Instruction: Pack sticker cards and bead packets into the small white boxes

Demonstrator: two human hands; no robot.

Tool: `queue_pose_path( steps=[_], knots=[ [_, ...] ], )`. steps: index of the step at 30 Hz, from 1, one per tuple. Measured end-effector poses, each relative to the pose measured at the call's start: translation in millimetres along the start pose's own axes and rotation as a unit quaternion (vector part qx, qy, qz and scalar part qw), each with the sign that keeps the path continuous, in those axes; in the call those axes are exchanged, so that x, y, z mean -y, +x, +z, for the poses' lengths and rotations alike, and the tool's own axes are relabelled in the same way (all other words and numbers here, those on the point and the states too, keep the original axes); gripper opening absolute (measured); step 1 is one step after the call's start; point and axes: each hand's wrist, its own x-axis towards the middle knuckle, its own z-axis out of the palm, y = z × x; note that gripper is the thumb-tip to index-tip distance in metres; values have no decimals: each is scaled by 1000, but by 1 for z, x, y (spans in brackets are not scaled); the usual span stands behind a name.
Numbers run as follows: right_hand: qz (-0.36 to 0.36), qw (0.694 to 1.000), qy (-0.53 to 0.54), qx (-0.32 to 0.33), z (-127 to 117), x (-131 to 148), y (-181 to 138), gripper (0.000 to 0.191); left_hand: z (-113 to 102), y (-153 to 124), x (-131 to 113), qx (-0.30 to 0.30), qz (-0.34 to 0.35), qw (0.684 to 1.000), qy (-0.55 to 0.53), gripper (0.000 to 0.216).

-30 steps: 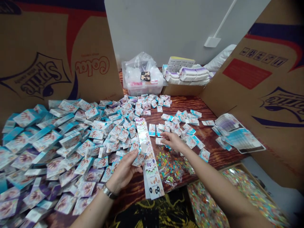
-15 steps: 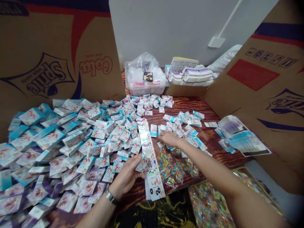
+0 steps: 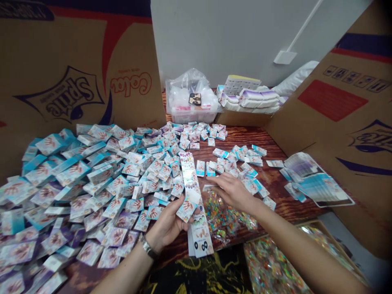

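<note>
My left hand (image 3: 167, 225) is closed on a small blue and white box (image 3: 186, 207), held just above the wooden table (image 3: 245, 136). A long white card strip with printed ovals (image 3: 194, 204) lies under and beside that box. My right hand (image 3: 232, 190) hovers palm down over small clear bags of coloured beads (image 3: 220, 216), its fingers pinching a small flat white piece (image 3: 208, 187). A large heap of the same small boxes (image 3: 76, 192) spreads to the left. More small boxes (image 3: 239, 161) lie scattered beyond my right hand.
Tall cardboard cartons stand at the left (image 3: 70, 69) and right (image 3: 346, 110). A clear plastic tub (image 3: 191, 102) and stacked white packs (image 3: 251, 98) sit at the back. Flat folded sheets (image 3: 312, 181) lie at the right. A tray of bead bags (image 3: 275, 265) is near me.
My right hand has drawn back from the scattered boxes toward me, over the bead bags. My left hand has kept its box and shifted slightly. The view has tilted a little.
</note>
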Motion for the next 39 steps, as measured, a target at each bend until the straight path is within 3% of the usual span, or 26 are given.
queue_pose_path(
  steps=[4, 8, 10, 16, 22, 25, 28, 33, 37, 39],
  knots=[
    [-85, 991, -90, -46, 5, 20, -3, 23, 4, 0, 2, 22, -13, 1000, -14, 39],
    [-173, 963, -186, -85, 11, 24, -5, 20, 4, -2, 3, 34, -33, 999, -27, 40],
    [-196, 960, -189, -71, 11, 23, -5, 18, 2, -3, 4, 37, -31, 998, -38, 38],
    [-205, 977, -61, 18, 2, 24, -3, 22, -3, -3, 7, 40, -18, 999, -29, 37],
    [-248, 965, -25, 79, -6, 24, 2, 15, 6, -6, 2, 8, -27, 999, 15, 37],
    [-264, 960, -35, 80, -2, 25, 3, 14, 8, -7, 0, 16, -12, 999, 42, 35],
    [-226, 972, 14, 59, 4, 30, 1, 22, 6, -8, 0, 31, 2, 997, 77, 36],
    [-63, 980, 184, 49, 10, 45, -3, 21, 5, -7, 4, 29, 52, 992, 108, 35],
    [19, 985, 170, -14, 17, 50, -4, 17, 7, -5, 8, -2, 65, 990, 122, 37],
    [34, 986, 160, -28, 21, 49, -4, 17, 6, -5, 8, -25, 111, 978, 173, 35]
  ],
)
